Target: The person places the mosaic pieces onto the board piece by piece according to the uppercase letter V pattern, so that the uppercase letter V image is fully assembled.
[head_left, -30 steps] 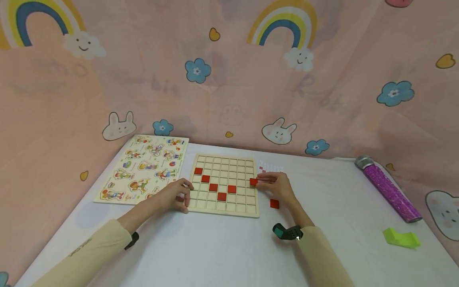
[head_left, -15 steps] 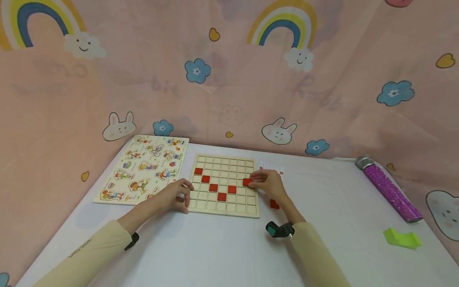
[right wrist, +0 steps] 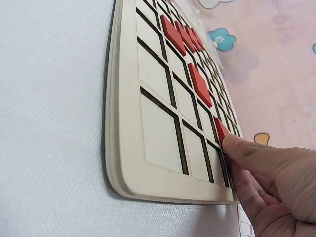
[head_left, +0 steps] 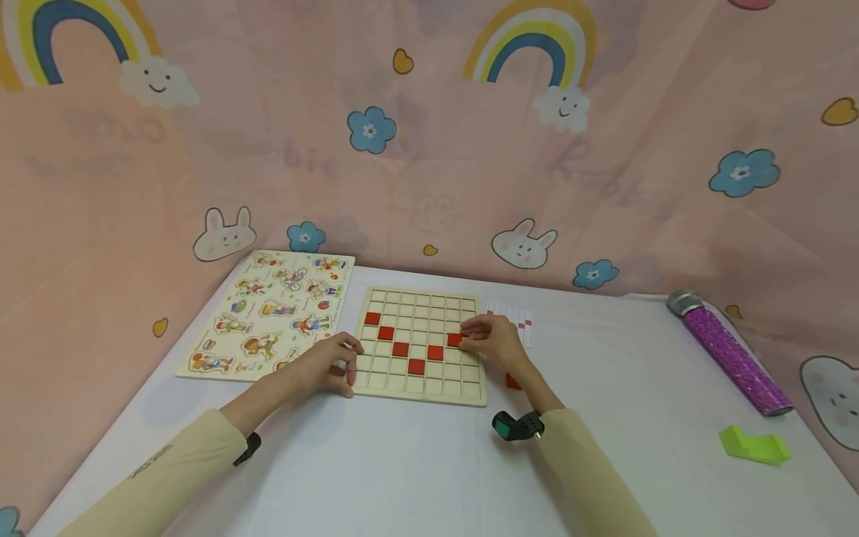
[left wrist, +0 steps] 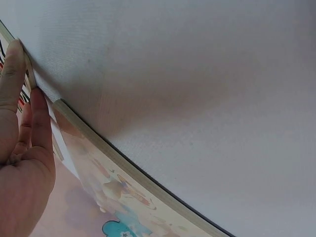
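Observation:
A square wooden grid board (head_left: 423, 400) lies in the middle of the table, and several red square tiles sit in its cells in a V-like slant. My left hand (head_left: 329, 365) holds the board's left side near its front corner, fingers bent; the left wrist view shows the fingertips (left wrist: 16, 47) on the board's edge. Over the board's right part, my right hand (head_left: 498, 343) pinches a red square tile (head_left: 454, 340) between thumb and fingers. In the right wrist view this tile (right wrist: 220, 131) is at a cell, partly hidden by the thumb.
A loose red tile (head_left: 513, 382) lies partly behind the right wrist. Behind that hand is a small printed pattern card (head_left: 528, 315). A picture puzzle board (head_left: 265, 321) lies left. A purple glitter microphone (head_left: 731, 358) and a green block (head_left: 754, 446) are at right.
The right hand has moved left with the pinched red tile, from the board's right edge to a cell further in. The left hand has stayed at the board's left side.

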Action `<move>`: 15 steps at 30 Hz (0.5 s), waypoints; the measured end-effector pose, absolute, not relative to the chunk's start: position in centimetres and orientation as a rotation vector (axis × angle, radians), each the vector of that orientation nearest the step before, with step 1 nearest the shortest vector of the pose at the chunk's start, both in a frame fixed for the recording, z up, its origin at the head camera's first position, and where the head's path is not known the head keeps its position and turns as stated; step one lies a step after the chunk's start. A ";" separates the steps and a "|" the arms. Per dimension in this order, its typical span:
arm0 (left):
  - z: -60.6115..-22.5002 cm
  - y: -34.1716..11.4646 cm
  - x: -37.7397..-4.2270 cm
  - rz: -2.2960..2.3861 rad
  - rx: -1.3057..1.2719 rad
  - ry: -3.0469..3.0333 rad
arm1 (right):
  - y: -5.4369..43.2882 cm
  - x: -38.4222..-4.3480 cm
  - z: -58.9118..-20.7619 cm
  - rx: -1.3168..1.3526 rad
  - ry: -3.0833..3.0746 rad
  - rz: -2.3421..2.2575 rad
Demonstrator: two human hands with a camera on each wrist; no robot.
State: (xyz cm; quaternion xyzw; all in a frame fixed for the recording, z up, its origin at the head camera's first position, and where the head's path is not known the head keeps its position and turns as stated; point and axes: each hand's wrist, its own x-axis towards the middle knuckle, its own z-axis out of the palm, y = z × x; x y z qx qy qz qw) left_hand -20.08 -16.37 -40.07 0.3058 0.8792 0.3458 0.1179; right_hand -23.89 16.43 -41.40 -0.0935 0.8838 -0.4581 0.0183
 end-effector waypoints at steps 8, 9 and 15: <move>-40.1 -16.5 -20.2 1.007 0.905 2.577 | 16.1 -23.9 -41.3 -0.276 2.697 -1.497; -40.2 -16.5 -20.2 1.011 0.900 2.574 | 16.2 -23.9 -41.3 -0.277 2.687 -1.508; -40.4 -16.5 -20.3 1.024 0.881 2.565 | 17.1 -23.5 -41.3 -0.266 2.630 -1.579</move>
